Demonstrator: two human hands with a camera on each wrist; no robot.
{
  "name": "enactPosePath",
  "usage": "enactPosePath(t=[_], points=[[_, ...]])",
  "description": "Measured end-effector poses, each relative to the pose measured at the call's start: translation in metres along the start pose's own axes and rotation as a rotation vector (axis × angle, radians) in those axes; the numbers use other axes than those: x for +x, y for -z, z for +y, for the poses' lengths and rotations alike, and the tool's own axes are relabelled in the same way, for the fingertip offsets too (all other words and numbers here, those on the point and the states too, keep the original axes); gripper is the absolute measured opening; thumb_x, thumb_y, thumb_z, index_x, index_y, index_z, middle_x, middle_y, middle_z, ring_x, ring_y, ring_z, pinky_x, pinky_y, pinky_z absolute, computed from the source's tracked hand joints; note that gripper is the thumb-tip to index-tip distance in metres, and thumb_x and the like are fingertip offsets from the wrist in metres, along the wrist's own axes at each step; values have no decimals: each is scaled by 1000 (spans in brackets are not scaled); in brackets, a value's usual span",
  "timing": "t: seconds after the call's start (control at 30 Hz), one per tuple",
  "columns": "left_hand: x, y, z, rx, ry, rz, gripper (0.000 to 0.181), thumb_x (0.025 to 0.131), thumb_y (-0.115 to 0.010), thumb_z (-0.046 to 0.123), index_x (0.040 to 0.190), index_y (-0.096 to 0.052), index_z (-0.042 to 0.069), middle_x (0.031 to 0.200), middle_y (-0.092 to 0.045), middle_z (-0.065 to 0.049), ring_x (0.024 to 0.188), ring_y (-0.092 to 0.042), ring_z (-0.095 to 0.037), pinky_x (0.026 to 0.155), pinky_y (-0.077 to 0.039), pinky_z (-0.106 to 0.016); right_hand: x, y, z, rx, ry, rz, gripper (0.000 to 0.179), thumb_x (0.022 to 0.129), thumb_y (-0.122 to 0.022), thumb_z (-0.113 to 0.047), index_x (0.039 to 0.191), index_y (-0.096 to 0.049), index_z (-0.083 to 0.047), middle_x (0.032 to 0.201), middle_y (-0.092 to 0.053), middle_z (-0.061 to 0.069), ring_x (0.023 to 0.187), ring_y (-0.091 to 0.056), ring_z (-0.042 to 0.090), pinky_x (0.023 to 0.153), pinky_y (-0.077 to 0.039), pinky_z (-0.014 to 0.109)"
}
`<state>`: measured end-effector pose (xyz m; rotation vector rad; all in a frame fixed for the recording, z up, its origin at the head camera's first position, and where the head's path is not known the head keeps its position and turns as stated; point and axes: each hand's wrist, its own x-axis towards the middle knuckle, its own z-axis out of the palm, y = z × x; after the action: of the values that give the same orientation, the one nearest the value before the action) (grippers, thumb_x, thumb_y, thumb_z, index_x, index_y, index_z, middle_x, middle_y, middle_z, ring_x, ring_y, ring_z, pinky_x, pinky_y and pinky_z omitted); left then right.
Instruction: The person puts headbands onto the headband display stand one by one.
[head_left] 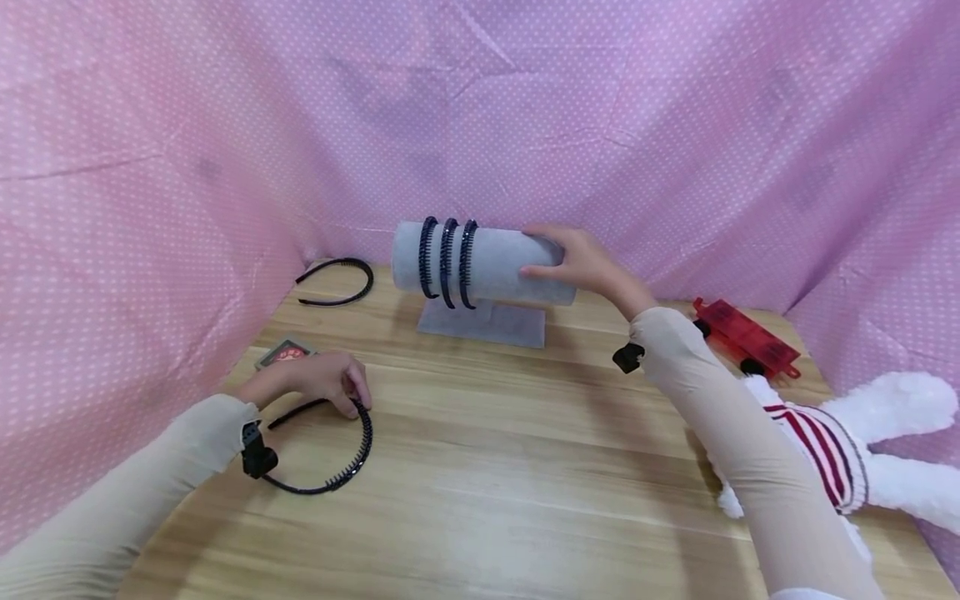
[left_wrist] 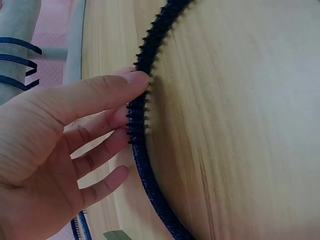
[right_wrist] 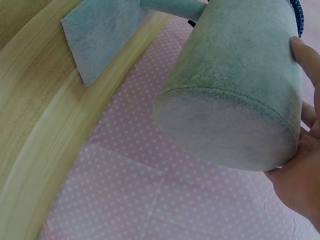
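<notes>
A black toothed headband (head_left: 366,442) lies at the table's left front, one side raised in my left hand (head_left: 333,382). In the left wrist view, the thumb and fingers of that hand pinch the headband (left_wrist: 140,155) by its toothed band. At the back centre stands a grey velvet headband stand (head_left: 502,265), a horizontal roll on a flat base. Three dark headbands (head_left: 447,271) hang round its left half. My right hand (head_left: 585,260) grips the roll's right end, thumb in front and fingers over the top. The right wrist view shows the stand's round end face (right_wrist: 225,130).
Another black headband (head_left: 371,282) lies at the back left. A small grey item with a red print (head_left: 288,353) is partly behind my left hand. To the right are a red toy cart (head_left: 746,337) and a white plush toy (head_left: 900,408). Pink dotted cloth (head_left: 480,108) surrounds the table.
</notes>
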<state>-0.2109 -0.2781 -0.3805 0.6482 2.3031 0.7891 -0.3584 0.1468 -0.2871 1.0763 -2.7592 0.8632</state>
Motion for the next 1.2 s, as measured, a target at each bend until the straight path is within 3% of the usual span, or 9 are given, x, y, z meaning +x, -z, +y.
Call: enactPosePath(t=[0.23, 0.37, 0.47, 0.57, 0.7, 0.93, 1.2], points=[[10, 3, -1, 23, -24, 84, 14, 81, -83, 6, 95, -81, 8, 89, -68, -4, 80, -57, -9, 71, -48, -21, 0, -1, 1, 27, 2, 3, 71, 86, -81, -41, 148, -55, -16, 149, -57, 10, 138, -53, 31, 116, -40, 48], [18, 1, -3, 25, -68, 124, 13, 83, -82, 5, 96, -81, 6, 91, -71, -6, 80, -59, -8, 69, -50, -20, 1, -1, 0, 22, 7, 7, 71, 86, -82, -40, 147, -55, -16, 148, -58, 10, 136, -54, 31, 115, -40, 48], [23, 0, -4, 43, -110, 153, 12, 84, -81, 3, 96, -81, 6, 93, -74, -6, 82, -62, -7, 70, -52, -20, 1, -2, 0, 17, 5, 11, 71, 86, -82, -40, 147, -56, -15, 148, -59, 10, 136, -54, 30, 115, -41, 47], [26, 0, -3, 51, -111, 176, 12, 85, -80, 4, 96, -81, 7, 98, -75, -6, 88, -67, -6, 74, -54, -19, 1, -2, 0, 12, 5, 13, 70, 86, -82, -40, 146, -56, -15, 147, -59, 10, 136, -54, 30, 115, -41, 47], [27, 3, 0, 37, -103, 186, 12, 87, -79, 6, 99, -80, 7, 103, -77, -8, 94, -70, -9, 79, -56, -19, 2, -3, 0, 8, 3, 13, 70, 87, -81, -40, 146, -56, -15, 148, -59, 10, 136, -54, 29, 115, -41, 47], [24, 15, 5, 37, -141, 169, 13, 88, -77, 3, 101, -78, 2, 100, -78, -12, 92, -71, -10, 79, -57, -20, 2, -3, -2, 16, 7, 7, 70, 86, -82, -40, 147, -56, -15, 148, -58, 10, 135, -55, 30, 114, -42, 48], [13, 31, 19, 35, -80, 177, 18, 88, -78, 7, 106, -78, 7, 99, -76, -5, 87, -65, -5, 77, -55, -21, 0, -2, -2, 11, 3, 12, 70, 87, -81, -38, 147, -55, -14, 149, -57, 11, 138, -52, 31, 116, -40, 48]])
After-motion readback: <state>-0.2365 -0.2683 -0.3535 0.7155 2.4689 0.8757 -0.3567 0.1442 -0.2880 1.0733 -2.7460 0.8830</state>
